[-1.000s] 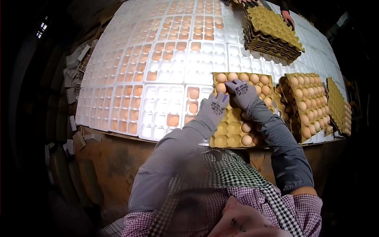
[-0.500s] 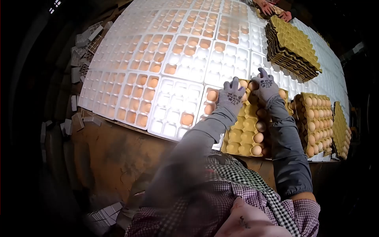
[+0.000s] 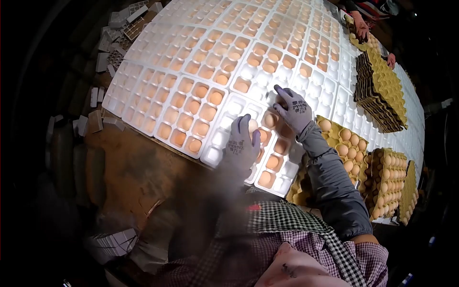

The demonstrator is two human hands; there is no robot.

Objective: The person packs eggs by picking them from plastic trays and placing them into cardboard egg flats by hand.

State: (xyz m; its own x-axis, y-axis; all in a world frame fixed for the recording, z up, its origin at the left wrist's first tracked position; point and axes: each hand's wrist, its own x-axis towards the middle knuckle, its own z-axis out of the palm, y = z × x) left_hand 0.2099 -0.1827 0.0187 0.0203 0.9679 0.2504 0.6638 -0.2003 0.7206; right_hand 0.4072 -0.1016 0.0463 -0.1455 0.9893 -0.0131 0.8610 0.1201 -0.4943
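My left hand, in a grey printed glove, is over a mostly bare white tray. A pale egg shows between its thumb and index finger. My right hand, gloved alike, hovers farther up with thumb and index apart; no egg shows between them, though its underside is hidden. Just below its thumb an egg sits in a white tray, which holds several eggs. To the right, a yellow-brown egg tray carrying eggs is partly covered by my right forearm.
Many white trays of eggs cover the table. A stack of fibre trays stands at right, near another person's gloved hand. Stacked egg-filled trays are at the right edge. Pale offcuts are piled at left.
Both hands have left the yellow-brown tray and moved left over the white trays. The head view has shifted, and more eggs show in the white tray beside it.
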